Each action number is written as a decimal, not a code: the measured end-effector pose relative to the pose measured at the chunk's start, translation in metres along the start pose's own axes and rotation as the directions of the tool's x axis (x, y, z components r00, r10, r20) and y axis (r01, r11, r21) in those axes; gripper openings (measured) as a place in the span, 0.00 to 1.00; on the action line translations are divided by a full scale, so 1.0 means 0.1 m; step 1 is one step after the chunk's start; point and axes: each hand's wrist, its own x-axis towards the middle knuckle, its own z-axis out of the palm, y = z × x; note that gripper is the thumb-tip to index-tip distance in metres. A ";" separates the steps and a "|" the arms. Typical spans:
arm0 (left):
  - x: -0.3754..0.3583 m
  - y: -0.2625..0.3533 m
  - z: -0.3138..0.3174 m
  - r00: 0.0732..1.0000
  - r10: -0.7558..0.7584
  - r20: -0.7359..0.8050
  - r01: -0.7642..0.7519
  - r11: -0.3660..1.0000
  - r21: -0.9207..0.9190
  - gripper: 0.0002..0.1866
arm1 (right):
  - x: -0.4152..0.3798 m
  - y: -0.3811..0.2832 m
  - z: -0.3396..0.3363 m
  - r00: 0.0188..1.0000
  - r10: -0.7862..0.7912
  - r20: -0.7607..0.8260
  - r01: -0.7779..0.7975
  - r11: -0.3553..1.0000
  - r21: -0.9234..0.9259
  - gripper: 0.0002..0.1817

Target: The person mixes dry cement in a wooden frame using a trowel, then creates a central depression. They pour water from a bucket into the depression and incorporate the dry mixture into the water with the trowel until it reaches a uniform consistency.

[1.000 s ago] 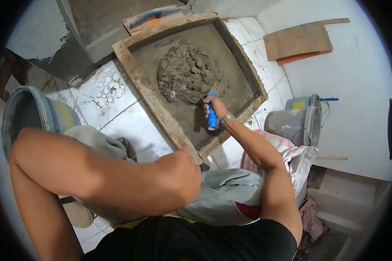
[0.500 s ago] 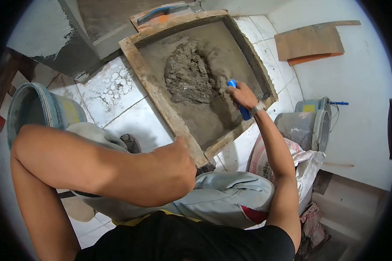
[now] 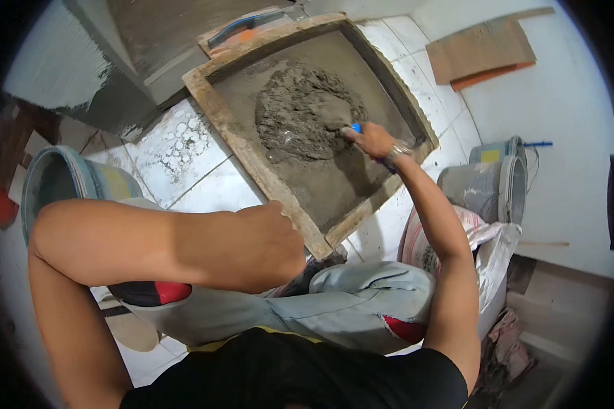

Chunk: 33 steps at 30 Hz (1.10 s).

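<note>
My right hand point(image 3: 375, 142) is closed round the blue handle point(image 3: 356, 127) of a trowel. Its blade point(image 3: 335, 114), coated in grey mix, presses into the right side of a lumpy mound of wet mortar point(image 3: 290, 109). The mortar lies in a shallow wooden mixing box point(image 3: 242, 160), with a smoother layer around the mound. My left hand point(image 3: 273, 242) is curled into a fist above my knee, close to the box's near left corner. Its fingers are mostly hidden, so whether anything is inside cannot be seen.
Left of me stands a bucket point(image 3: 106, 180). More buckets point(image 3: 481, 184) and a printed sack point(image 3: 423, 235) are at my right. A blue-handled float point(image 3: 245, 27) lies beyond the box. A wooden board point(image 3: 481, 54) rests against the right wall. White floor tiles point(image 3: 218, 187) surround the box.
My right hand has moved slightly left, bringing the trowel blade from the smoother mortar on the right onto the mound. My left fist stays nearly in place. The view has shifted a little.
</note>
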 end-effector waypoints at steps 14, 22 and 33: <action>0.17 -0.01 -0.10 0.957 -0.003 0.289 0.023 0.997 -0.069 0.13 | -0.06 -0.20 -0.10 0.997 -0.045 -0.068 0.032 0.984 -0.176 0.34; 0.04 -0.05 -0.20 0.947 -0.114 0.301 0.132 0.990 -0.041 0.15 | -0.22 -0.08 -0.48 0.995 0.037 -0.093 -0.072 0.908 -0.413 0.29; 0.26 -0.05 -0.06 0.996 0.012 0.092 -0.010 1.000 -0.029 0.11 | 0.00 -0.37 0.00 0.992 -0.124 0.007 0.121 0.957 -0.262 0.26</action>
